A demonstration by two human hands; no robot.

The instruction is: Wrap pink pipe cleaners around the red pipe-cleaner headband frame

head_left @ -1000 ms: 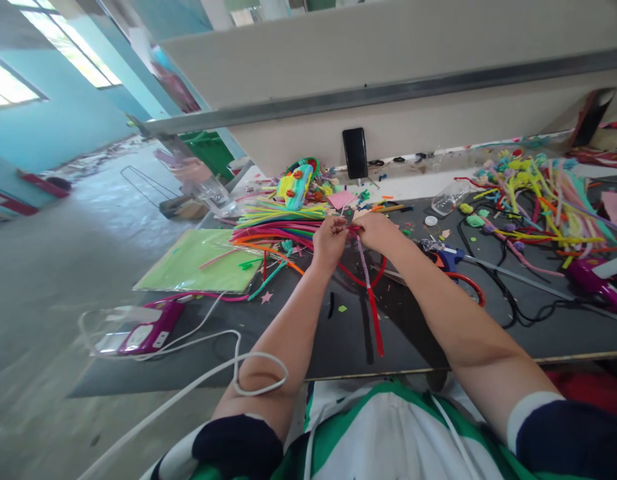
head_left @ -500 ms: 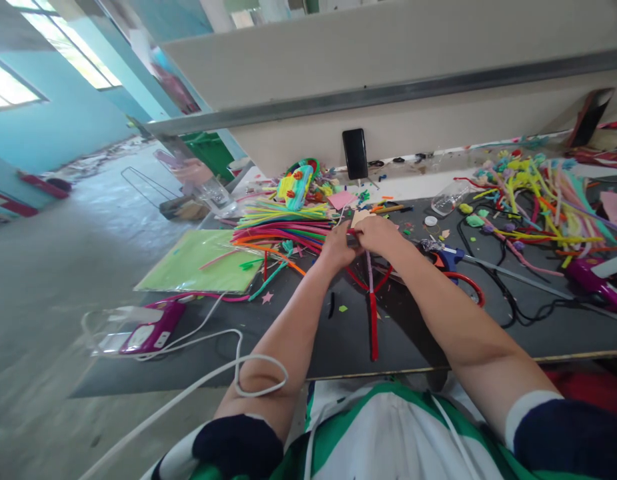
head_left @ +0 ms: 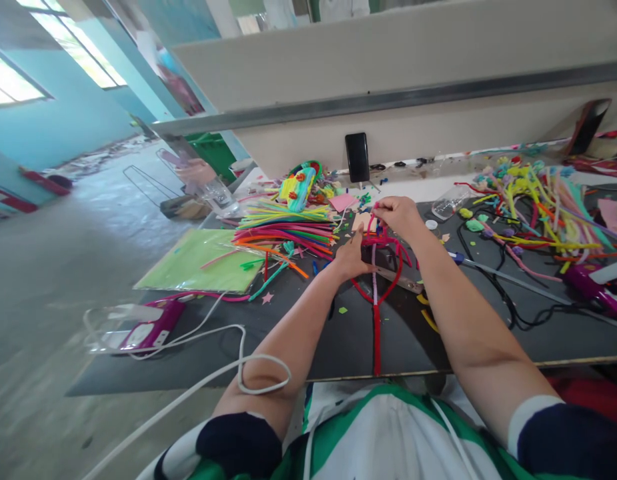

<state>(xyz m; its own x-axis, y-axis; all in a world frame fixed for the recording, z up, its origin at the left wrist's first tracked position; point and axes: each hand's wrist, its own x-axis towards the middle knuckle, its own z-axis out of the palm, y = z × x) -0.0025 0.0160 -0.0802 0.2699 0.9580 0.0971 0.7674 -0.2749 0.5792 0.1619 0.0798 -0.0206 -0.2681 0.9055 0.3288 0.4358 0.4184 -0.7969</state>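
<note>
A heart-like red and pink pipe-cleaner shape (head_left: 399, 273) with a lilac and red stem (head_left: 377, 333) lies on the dark table mat. My right hand (head_left: 402, 217) pinches a bright pink pipe cleaner (head_left: 371, 221) between thumb and fingertips, raised above the top of the shape. At the shape's left edge is my left hand (head_left: 351, 259), fingers apart, thumb reaching across toward the stem. Whether it presses on the shape, I cannot tell. Metal blades (head_left: 401, 279), apparently scissors, lie under the shape; my right forearm hides part of them.
Bundled coloured pipe cleaners (head_left: 283, 233) and a green sheet in plastic (head_left: 195, 260) lie left. A phone (head_left: 357, 157) leans at the back. Right are a pipe-cleaner pile (head_left: 543, 207), black cords (head_left: 508, 300) and a purple device (head_left: 595, 287). A white cable (head_left: 265, 360) crosses my left forearm.
My hands, close together before, have separated. The right has moved up and right with the pink pipe cleaner; the left has opened and shifted slightly right. More of the shape shows.
</note>
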